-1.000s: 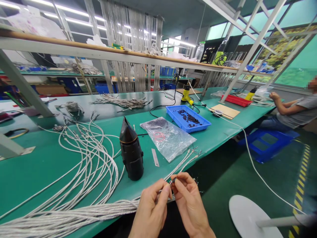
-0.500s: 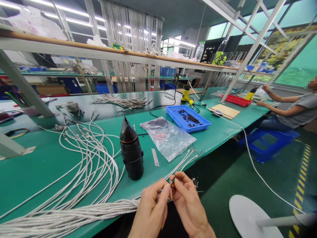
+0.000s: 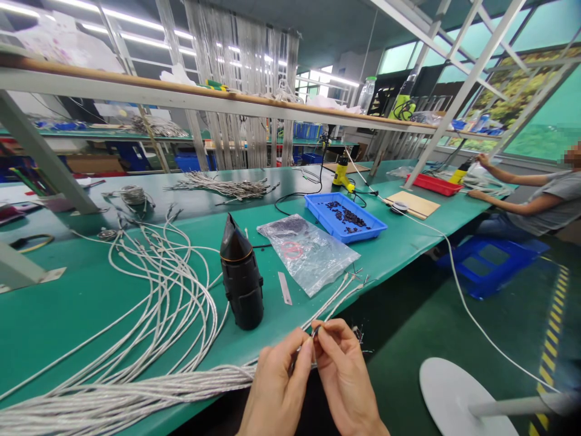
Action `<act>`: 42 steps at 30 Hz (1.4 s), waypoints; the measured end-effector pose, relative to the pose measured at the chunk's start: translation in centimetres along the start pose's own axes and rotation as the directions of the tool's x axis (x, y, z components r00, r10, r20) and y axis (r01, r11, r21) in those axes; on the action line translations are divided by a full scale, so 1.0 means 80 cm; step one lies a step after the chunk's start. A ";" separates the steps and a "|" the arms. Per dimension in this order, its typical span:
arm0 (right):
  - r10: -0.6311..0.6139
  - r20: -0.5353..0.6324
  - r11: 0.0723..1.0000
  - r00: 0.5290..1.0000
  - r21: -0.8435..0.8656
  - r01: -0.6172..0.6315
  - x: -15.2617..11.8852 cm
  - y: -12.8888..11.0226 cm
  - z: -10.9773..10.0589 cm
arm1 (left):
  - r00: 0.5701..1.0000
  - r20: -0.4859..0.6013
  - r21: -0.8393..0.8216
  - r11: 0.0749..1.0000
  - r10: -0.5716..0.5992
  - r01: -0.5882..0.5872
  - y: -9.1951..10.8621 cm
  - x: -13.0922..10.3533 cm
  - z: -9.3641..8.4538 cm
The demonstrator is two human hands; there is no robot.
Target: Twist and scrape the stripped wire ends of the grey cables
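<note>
Wires on the left, small dark piece pinched farther right

Far left on the green table, wires in loose loops, and more in one thick bunch by the near edge. Bunched, maybe, to stop a tangle.

Next, a tall black case with a pointed top, standing straight up, perhaps to take up little room.

Then the left hand, curled and nearly closed, thumb and first finger pressed together at the near end of the small dark piece. Any wire inside that grip: too hidden to tell.

Just ahead, a pale strip and a clear bag, both flat, likely for quick reach.

Between the two hands, by the table edge, the small dark piece, held up with just fingertips, probably for being so tiny.

Farther back, a yellow tool, then a blue tray of dark bits, with raised sides most likely to stop a spill.

Last, the right hand, thumb and finger shut on the far end of the small dark piece, other fingers loosely bent.
</note>
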State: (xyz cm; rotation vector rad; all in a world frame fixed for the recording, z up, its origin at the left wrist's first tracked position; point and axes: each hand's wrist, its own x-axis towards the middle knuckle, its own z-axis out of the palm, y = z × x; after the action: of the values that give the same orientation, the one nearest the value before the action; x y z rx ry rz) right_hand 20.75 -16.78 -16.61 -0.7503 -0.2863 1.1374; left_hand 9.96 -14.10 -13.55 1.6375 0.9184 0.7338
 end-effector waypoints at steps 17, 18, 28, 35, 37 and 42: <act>-0.006 -0.069 0.999 0.998 0.041 0.008 -0.006 0.013 0.003 | 0.995 -0.014 0.255 0.963 0.094 -0.087 -0.007 0.000 -0.001; -0.008 -0.073 0.999 0.997 0.039 0.011 -0.006 0.014 0.003 | 0.994 -0.013 0.277 0.955 0.111 -0.103 -0.008 0.000 -0.001; 0.041 0.010 0.997 0.999 0.064 -0.042 -0.008 0.007 0.006 | 0.999 -0.019 0.092 0.995 0.034 -0.032 -0.005 -0.001 -0.005; 0.022 0.059 0.984 0.998 -0.176 -0.012 -0.003 -0.008 -0.001 | 0.996 0.088 0.025 1.000 0.003 -0.006 0.003 0.005 -0.014; -0.006 0.064 0.975 0.998 -0.219 0.020 -0.001 -0.011 -0.003 | 0.987 0.154 -0.052 0.997 -0.041 0.049 0.007 0.005 -0.016; -0.093 0.052 0.966 0.994 -0.237 0.102 0.006 -0.021 -0.005 | 0.934 0.343 -0.336 0.916 -0.099 0.220 0.006 -0.004 -0.020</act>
State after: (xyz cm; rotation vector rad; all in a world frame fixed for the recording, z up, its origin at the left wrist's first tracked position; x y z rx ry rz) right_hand 22.38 -16.83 -15.86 -0.9159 -0.4956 1.0360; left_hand 8.58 -13.66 -12.75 1.2776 0.6265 0.4722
